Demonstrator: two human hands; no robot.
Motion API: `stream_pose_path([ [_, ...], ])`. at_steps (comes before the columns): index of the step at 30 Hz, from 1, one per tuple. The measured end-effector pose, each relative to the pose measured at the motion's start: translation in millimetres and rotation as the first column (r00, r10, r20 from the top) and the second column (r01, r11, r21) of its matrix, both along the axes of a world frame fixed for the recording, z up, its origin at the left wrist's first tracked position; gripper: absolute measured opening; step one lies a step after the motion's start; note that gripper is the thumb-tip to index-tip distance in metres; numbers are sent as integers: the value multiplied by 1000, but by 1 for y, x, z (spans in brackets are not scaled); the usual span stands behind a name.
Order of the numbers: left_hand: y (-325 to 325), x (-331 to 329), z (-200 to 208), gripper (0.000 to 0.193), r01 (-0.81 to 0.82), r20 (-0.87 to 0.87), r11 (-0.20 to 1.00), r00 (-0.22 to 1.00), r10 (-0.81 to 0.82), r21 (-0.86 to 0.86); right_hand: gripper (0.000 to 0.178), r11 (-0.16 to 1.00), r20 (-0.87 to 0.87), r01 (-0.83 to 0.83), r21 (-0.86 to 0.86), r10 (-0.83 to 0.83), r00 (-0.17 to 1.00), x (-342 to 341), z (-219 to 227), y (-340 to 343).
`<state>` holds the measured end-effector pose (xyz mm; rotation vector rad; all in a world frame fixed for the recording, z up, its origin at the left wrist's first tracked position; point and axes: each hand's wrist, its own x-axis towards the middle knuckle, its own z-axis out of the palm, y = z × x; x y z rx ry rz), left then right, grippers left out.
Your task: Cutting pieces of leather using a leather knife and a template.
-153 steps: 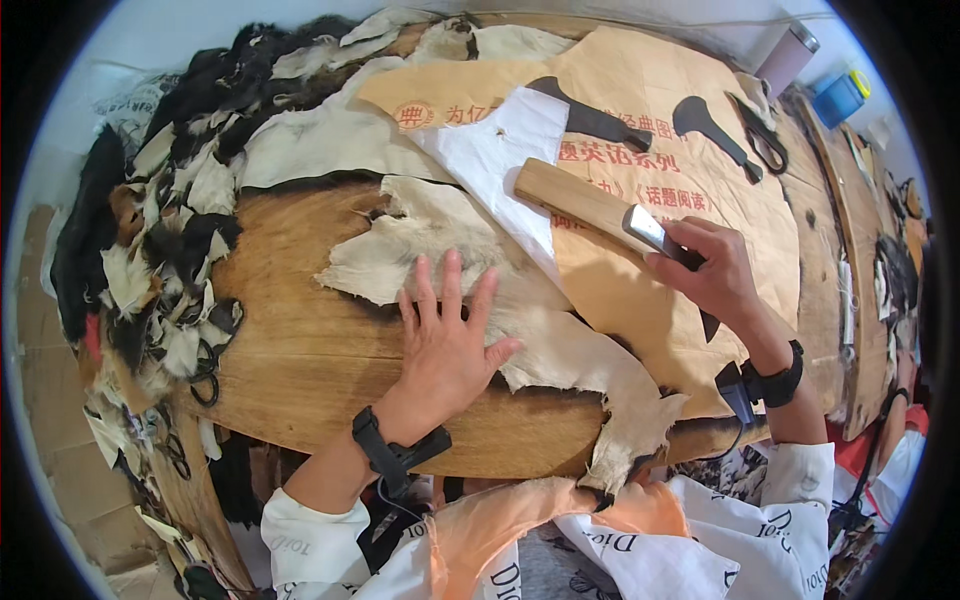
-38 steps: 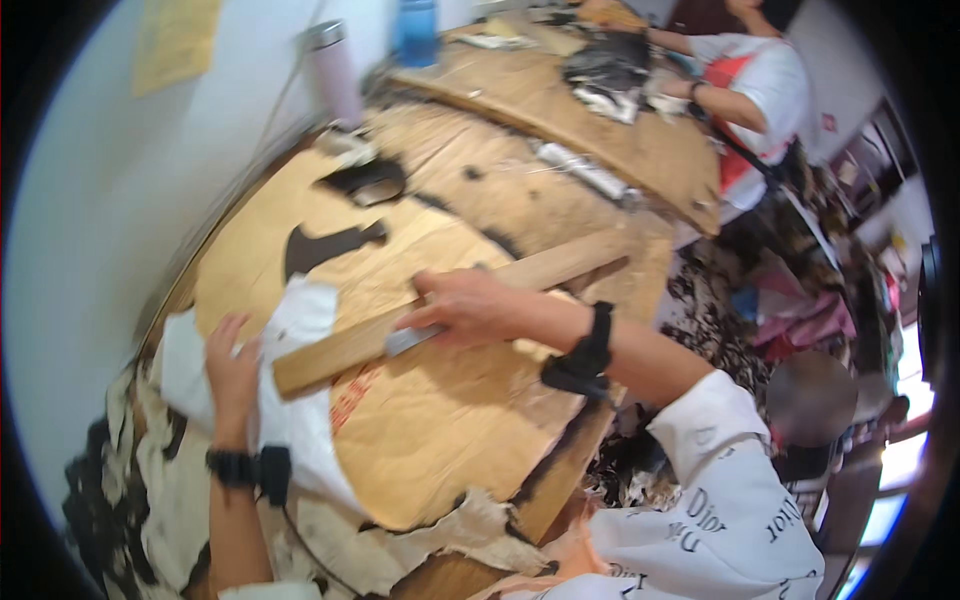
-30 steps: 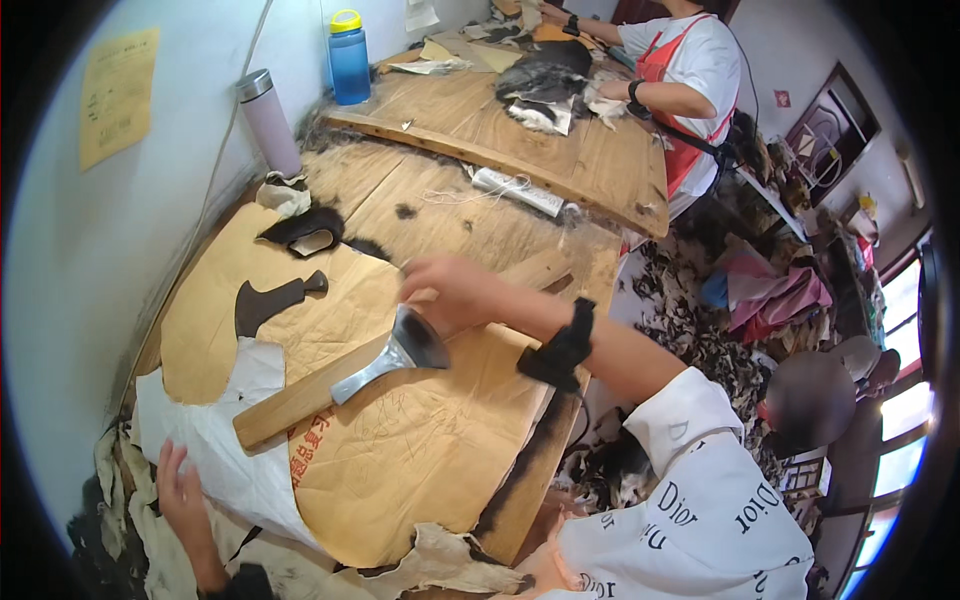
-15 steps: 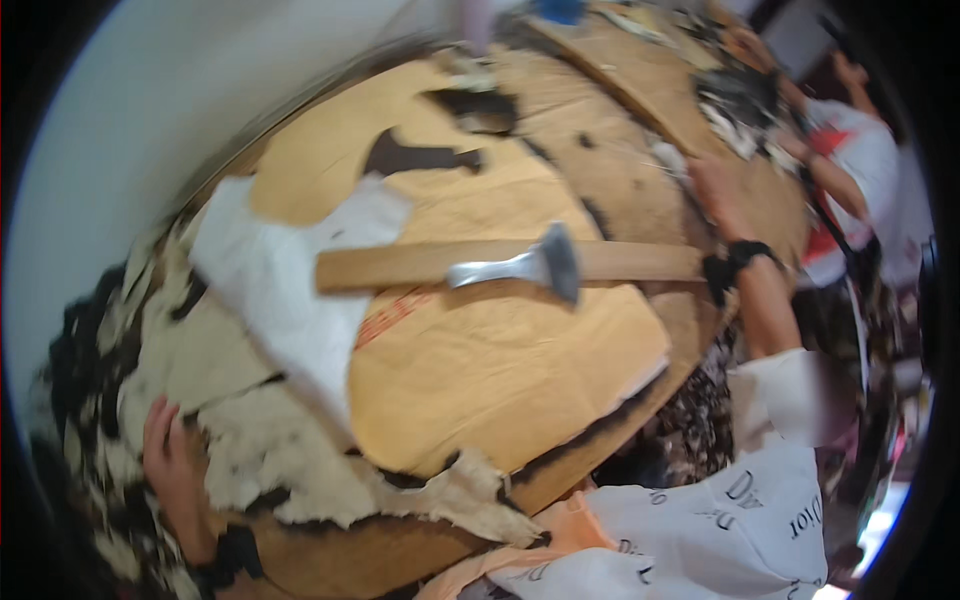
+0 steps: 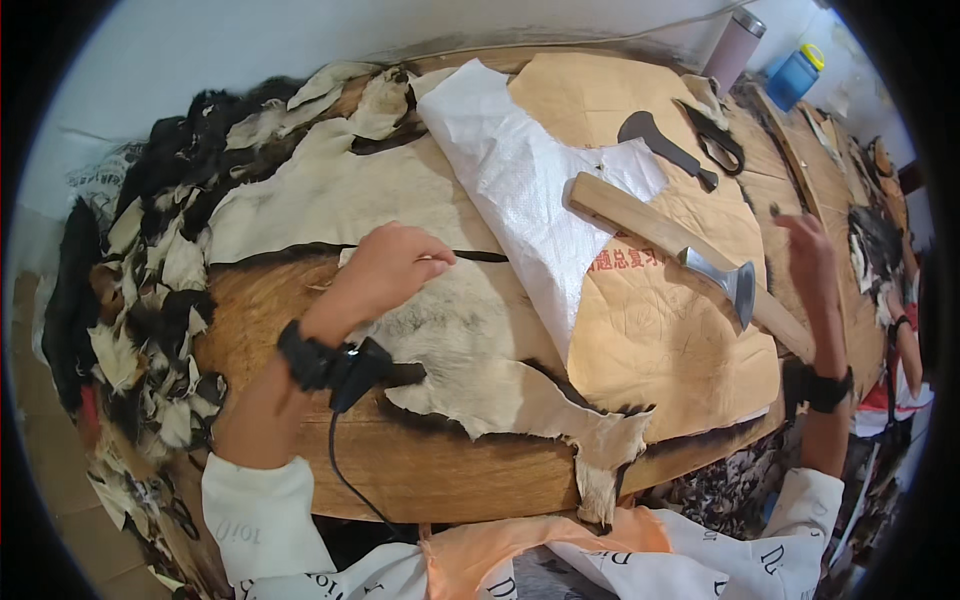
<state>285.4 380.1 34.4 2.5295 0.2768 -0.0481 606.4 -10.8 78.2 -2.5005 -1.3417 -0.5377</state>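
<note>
Over the upper edge of a cream pelt [image 5: 465, 370], skin side up with dark hair at its rim, is my left hand [image 5: 390, 265]. Its fingers are curled together; anything within them is hidden. My right hand [image 5: 812, 255] is at the right of the brown paper sheets [image 5: 665, 375], fingers bent inward, their contents too small to make out. On the paper lies a wooden bar [image 5: 640, 215], its lower end near my right wrist. Across the bar rests a metal tool [image 5: 722, 275] with a flared blade. A second pelt [image 5: 350, 190] lies beyond my left hand.
A white woven sheet [image 5: 505, 160] overlaps the pelts and paper. Farther back are a dark curved-blade knife [image 5: 665, 150], black scissors [image 5: 715, 140], a pink bottle [image 5: 735, 50] and a blue bottle [image 5: 795, 78]. Fur scraps [image 5: 165, 300] heap at left. Another person's arm [image 5: 908, 360] shows at far right.
The view has swung, moving the whole scene within the picture. My left hand has gone from the pelt's left side to its upper edge, its fingers now curled.
</note>
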Motion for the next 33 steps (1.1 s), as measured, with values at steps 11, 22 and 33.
stream_pose_path([
  [11, 3, 32, -7, 17, 13, -281, 996, 960, 12, 87, 17, 839, -579, -526, 137, 499, 645, -172, -27, 215],
  [22, 11, 2, -21, 19, -22, 43, 988, 999, 15, 152, 13, 879, -534, -470, 78, 435, 725, -187, -66, 247],
  [33, 29, 6, -29, 11, -115, 28, 947, 991, 130, -298, 12, 875, -608, -485, 8, 389, 692, -179, -69, 250],
])
